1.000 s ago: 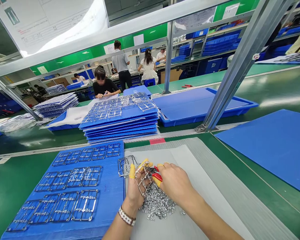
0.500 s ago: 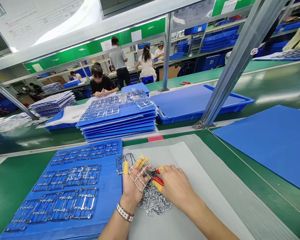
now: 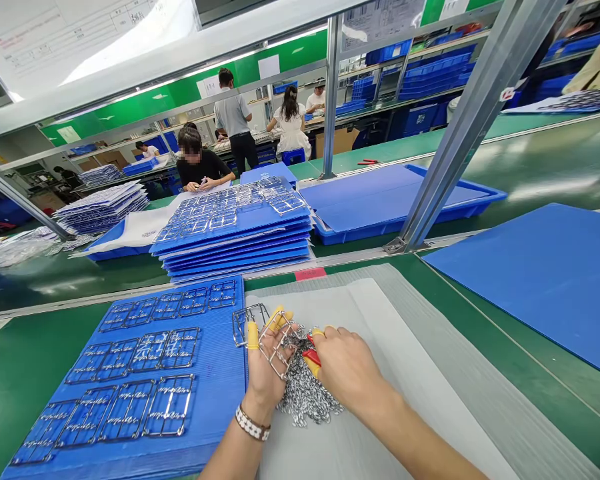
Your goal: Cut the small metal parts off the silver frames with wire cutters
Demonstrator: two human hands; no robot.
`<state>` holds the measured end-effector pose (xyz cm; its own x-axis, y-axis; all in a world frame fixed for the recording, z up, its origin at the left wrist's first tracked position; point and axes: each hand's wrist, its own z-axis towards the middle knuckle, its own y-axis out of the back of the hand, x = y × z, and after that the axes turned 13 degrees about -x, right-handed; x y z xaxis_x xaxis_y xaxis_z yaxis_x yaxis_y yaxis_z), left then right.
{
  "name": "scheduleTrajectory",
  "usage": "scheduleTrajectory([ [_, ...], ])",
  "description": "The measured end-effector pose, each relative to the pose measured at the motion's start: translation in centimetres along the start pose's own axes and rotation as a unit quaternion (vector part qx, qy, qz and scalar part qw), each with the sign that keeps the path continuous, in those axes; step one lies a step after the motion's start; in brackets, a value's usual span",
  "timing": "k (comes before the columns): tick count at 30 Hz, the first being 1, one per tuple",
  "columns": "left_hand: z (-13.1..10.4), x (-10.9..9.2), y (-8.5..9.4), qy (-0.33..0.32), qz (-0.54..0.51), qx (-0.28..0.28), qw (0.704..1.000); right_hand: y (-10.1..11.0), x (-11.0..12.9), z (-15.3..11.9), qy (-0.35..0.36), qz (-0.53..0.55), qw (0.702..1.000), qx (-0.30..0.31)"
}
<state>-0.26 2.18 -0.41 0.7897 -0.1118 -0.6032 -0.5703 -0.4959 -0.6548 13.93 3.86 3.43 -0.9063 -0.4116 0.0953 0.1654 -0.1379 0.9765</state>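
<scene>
My left hand [image 3: 267, 363], with yellow finger covers and a bracelet at the wrist, holds a small square wire frame [image 3: 276, 343] tilted over its palm. Another wire frame [image 3: 245, 325] lies just left of its fingers. In my right hand [image 3: 347, 367] is a red-handled tool [image 3: 312, 357], its tip near the held frame and hidden among small links. Under both hands a pile of small metal links [image 3: 310, 400] rests on a pale sheet [image 3: 365, 320]. Rows of wire frames [image 3: 167, 407] lie on the blue board [image 3: 215, 387] at the left.
Behind the bench stands a stack of blue boards [image 3: 240, 250] topped with wire frames. A blue tray [image 3: 350, 233] and a slanted metal post [image 3: 450, 153] are further right, near a large blue sheet [image 3: 540, 267]. A person in black [image 3: 205, 167] sits across the bench.
The held frame has turned and tilted more upright in my left hand. My right hand with the tool has shifted slightly left. The view has moved a little.
</scene>
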Motion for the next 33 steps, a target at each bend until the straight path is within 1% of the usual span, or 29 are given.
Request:
scheduleTrajectory([
  [5, -0.2, -0.6, -0.5, 0.006, -0.019, -0.015, 1.0, 0.4, 0.6, -0.8, 0.014, 0.015, 1.0, -0.004],
  [9, -0.4, -0.6, -0.7, 0.007, -0.034, -0.013, 0.999, 0.3, 1.4, -1.0, 0.022, 0.037, 0.999, 0.002],
  [14, -0.3, -0.3, -0.6, -0.015, -0.019, -0.02, 1.0, 0.3, 1.8, -0.8, 0.026, 0.058, 0.998, 0.008],
  [19, -0.2, -0.1, -0.4, -0.037, -0.003, -0.039, 0.999, 0.5, 2.0, -0.7, 0.025, 0.045, 0.999, 0.016],
  [22, -0.1, 0.0, -0.2, -0.045, 0.005, -0.038, 0.998, 0.4, 2.0, -0.8, 0.025, 0.033, 0.999, 0.024],
  [26, 0.3, 0.4, 0.1, -0.048, 0.025, -0.032, 0.998, 0.5, 1.2, -1.3, 0.022, 0.02, 0.999, 0.023],
  [29, 0.1, 0.8, 0.0, -0.059, 0.055, -0.016, 0.997, 1.0, -0.2, -2.0, 0.01, 0.042, 0.999, 0.01],
  [31, -0.5, 0.8, -0.3, -0.079, 0.098, 0.018, 0.992, 1.3, -1.5, -2.3, -0.003, 0.074, 0.997, -0.009],
  [33, -1.6, 0.2, -0.8, -0.127, 0.18, 0.07, 0.973, 1.4, -2.8, -2.6, -0.012, 0.112, 0.993, -0.033],
])
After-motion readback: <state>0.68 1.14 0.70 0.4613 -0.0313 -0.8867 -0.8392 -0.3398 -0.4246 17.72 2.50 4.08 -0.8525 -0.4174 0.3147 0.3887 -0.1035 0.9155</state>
